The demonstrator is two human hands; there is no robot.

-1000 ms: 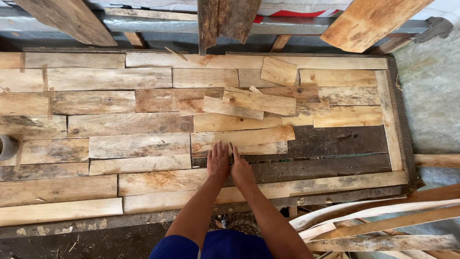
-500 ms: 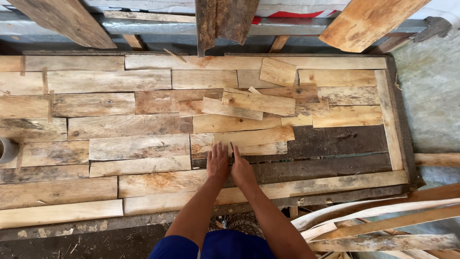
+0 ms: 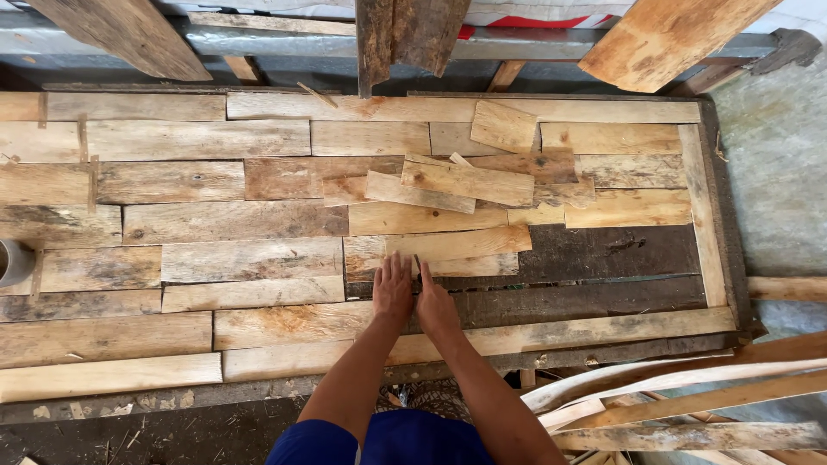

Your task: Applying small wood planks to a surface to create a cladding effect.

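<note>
My left hand (image 3: pixel 392 291) lies flat, fingers together, on the lower edge of a pale short plank (image 3: pixel 431 256) near the middle of a large panel of laid wooden planks (image 3: pixel 250 258). My right hand (image 3: pixel 437 303) is right beside it, touching it. It pinches a thin dark stick (image 3: pixel 418 263), perhaps a pencil, whose tip rests on that plank. Just right of both hands a dark bare patch of the backing board (image 3: pixel 603 258) shows. A few loose short boards (image 3: pixel 469 181) lie overlapping above the hands.
A wooden frame strip (image 3: pixel 702 215) runs along the panel's right edge. Rough planks (image 3: pixel 663 39) lean over the far side. A heap of thin pale offcuts (image 3: pixel 680 400) lies at the lower right. A grey round container (image 3: pixel 13 263) sits at the left edge.
</note>
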